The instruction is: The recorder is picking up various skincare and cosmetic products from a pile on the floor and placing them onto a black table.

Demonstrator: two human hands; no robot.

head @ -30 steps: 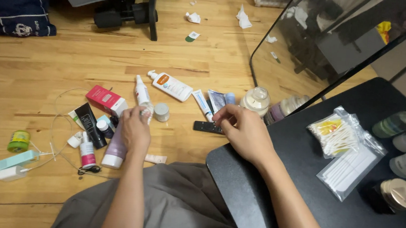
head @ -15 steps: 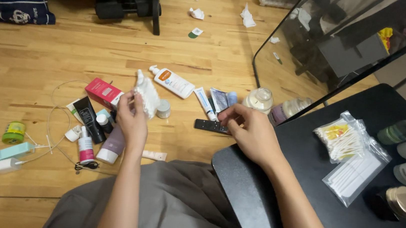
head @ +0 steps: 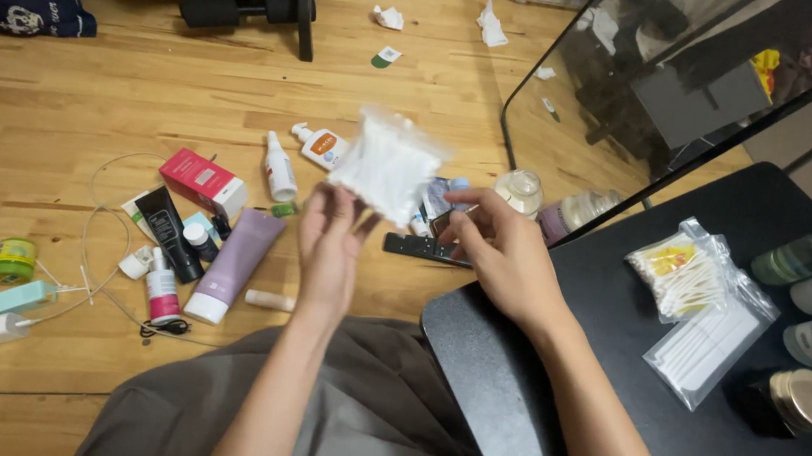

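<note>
Left hand (head: 329, 240) was raised above the lilac tube (head: 233, 265), fingers pinched shut on the lower edge of a clear bag of cotton swabs (head: 387, 166). Bag judged light, limp, slippery film; best gripped at an edge. Right hand (head: 504, 253), right of the bag, was loosely curled, holding nothing.

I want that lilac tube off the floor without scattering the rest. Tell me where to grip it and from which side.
Grip the lilac tube around its mid-body, coming from above with the fingers across its width. It lies flat on the wooden floor, white cap toward the person. Small bottles crowd its left side and a small pale stick lies by its cap, so the right side looks freer.
</note>
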